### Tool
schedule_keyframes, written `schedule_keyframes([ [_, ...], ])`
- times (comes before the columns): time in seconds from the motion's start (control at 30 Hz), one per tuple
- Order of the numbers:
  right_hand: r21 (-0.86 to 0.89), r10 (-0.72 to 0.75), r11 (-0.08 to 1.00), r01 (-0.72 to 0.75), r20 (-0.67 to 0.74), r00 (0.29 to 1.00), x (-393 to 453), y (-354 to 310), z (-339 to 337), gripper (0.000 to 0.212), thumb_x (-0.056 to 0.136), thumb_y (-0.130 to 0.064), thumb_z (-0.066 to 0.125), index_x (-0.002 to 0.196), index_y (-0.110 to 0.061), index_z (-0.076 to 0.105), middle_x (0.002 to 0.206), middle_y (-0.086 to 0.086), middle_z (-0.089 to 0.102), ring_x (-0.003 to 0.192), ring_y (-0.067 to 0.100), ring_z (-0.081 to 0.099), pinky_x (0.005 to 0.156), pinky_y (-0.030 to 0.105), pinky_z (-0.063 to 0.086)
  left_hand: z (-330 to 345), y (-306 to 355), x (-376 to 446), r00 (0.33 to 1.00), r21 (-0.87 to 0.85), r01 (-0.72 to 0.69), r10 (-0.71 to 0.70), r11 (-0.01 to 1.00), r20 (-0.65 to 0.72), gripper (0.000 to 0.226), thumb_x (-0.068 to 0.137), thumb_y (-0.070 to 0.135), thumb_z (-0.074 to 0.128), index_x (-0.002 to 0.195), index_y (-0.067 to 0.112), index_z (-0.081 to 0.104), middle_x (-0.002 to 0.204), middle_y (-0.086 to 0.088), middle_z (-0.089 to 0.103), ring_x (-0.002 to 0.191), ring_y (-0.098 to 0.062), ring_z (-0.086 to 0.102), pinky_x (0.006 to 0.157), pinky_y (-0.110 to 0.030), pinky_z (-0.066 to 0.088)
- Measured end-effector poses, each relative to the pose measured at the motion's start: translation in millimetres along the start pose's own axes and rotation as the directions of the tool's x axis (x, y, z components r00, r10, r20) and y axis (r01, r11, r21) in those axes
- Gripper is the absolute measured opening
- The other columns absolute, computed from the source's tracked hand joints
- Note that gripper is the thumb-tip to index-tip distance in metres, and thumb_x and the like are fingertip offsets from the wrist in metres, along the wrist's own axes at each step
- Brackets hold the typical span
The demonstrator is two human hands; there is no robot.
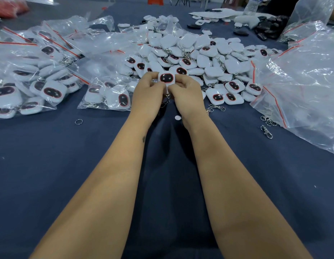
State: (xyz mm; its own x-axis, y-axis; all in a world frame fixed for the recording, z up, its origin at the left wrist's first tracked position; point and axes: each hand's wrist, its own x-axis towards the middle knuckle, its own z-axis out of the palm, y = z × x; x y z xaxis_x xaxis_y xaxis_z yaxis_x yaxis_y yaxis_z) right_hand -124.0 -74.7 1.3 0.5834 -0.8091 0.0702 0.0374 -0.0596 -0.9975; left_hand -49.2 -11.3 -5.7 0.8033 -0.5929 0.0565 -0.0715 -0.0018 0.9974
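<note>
A dark blue worktop fills the view and carries everything else. On its right side lies a mound of empty clear bags with red seal strips. On the left lie filled bags, each packed with white fobs. Between them, at the middle of the worktop, spreads a loose heap of fobs – white rounded squares, many showing a dark oval face with a red rim, some with metal clasps attached.

Both forearms reach forward to the heap's near edge. The left hand and the right hand meet there, and each grip is clenched on the same single fob, fingertips pinching its sides. It is held upright between the hands, its dark face towards the camera, just in front of the heap. What hangs under it is mostly hidden by the fingers.

Smaller bits lie loose on the cloth – a lobster clasp by the empty bags, a split ring near the filled bags, and a small white disc just beside the right wrist.
</note>
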Motion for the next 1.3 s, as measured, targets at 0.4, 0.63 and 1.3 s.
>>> schedule_keyframes([
  [0.4,0.008,-0.013,1.0,0.013,-0.004,1.0,-2.8,-1.6,1.0,0.025,0.088,0.001,0.059,0.108,-0.014,0.059,0.096,0.016,0.071,0.073,0.014,0.065,0.062,0.017,0.053,1.8,-0.8,-3.2,0.999,0.015,-0.037,0.037,0.999,0.014,0.019,0.087,0.018,0.054,0.084,0.036,0.06,0.075,0.009,0.06,0.065,-0.009,0.056,0.057,-0.023,0.042],
  [0.63,-0.026,-0.017,1.0,0.016,-0.021,1.0,-2.2,-0.3,1.4,0.025,0.088,-0.001,0.058,0.105,-0.018,0.059,0.094,0.016,0.07,0.069,0.012,0.062,0.056,0.014,0.049,2.0,-2.9,-1.3,0.999,0.023,-0.047,0.047,0.999,0.024,0.016,0.087,0.016,0.054,0.091,0.028,0.064,0.078,0.005,0.062,0.068,-0.011,0.056,0.063,-0.025,0.045],
  [1.3,0.071,0.032,0.997,-0.03,-0.028,0.999,-1.9,-5.1,2.1,0.016,0.09,-0.002,0.054,0.091,-0.015,0.064,0.079,0.005,0.062,0.076,0.016,0.061,0.077,0.033,0.053,1.7,-0.8,-2.3,0.999,0.013,-0.002,0.002,1.0,0.042,0.009,0.089,0.022,0.053,0.086,0.029,0.057,0.081,0.004,0.061,0.067,-0.01,0.052,0.056,-0.024,0.038],
])
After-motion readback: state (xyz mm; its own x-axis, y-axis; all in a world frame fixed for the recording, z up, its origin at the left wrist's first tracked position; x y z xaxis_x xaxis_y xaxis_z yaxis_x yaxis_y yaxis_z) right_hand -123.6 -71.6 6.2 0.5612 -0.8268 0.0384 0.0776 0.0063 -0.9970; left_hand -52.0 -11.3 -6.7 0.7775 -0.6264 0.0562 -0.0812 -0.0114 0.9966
